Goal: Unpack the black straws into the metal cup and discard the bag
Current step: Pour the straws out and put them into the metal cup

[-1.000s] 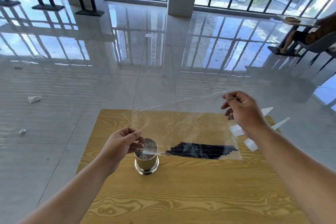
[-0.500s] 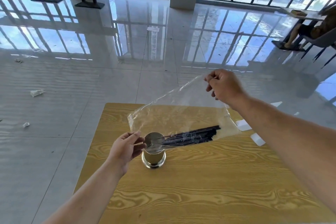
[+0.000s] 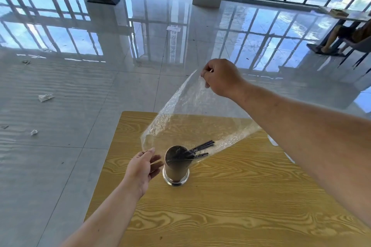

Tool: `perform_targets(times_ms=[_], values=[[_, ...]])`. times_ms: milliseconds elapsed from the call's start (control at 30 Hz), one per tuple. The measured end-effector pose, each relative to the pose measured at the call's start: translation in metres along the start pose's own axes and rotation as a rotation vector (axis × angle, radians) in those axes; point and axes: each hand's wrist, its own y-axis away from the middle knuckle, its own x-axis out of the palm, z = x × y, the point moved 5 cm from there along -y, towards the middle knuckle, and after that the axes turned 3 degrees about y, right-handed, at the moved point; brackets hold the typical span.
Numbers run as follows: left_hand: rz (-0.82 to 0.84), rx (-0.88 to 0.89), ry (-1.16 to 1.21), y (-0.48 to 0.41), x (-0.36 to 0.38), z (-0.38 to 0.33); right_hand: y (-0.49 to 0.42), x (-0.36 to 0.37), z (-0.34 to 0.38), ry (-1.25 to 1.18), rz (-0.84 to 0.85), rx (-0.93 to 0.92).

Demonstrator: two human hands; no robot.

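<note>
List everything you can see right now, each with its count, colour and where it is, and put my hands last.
table: one, yellow wood grain, under both hands
metal cup: one, silver, upright on the table
black straws: a bundle, count unclear, sliding from bag into cup
plastic bag: one, clear, tilted over the cup
white pieces: number unclear, table's right edge, mostly hidden by the arm
paper scraps: at least two, white, floor at left
seated person: one, far right at another table
left hand: pinching the bag's low corner beside the cup
right hand: gripping the bag's raised corner

Single head-worn view, forward and down over table [image 3: 241, 206].
</note>
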Motion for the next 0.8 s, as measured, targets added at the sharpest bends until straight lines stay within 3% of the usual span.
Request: perform_targets(times_ms=[433,800], values=[[0.057,0.033,-0.02,0.002,0.014,-0.009,-0.007,-0.026,0.016,-0.011,0.001,-0.027],[-0.022,0.036,-0.003,0.003,0.002,-0.001,-0.012,0.005,0.047,0.027,0.085,-0.071]])
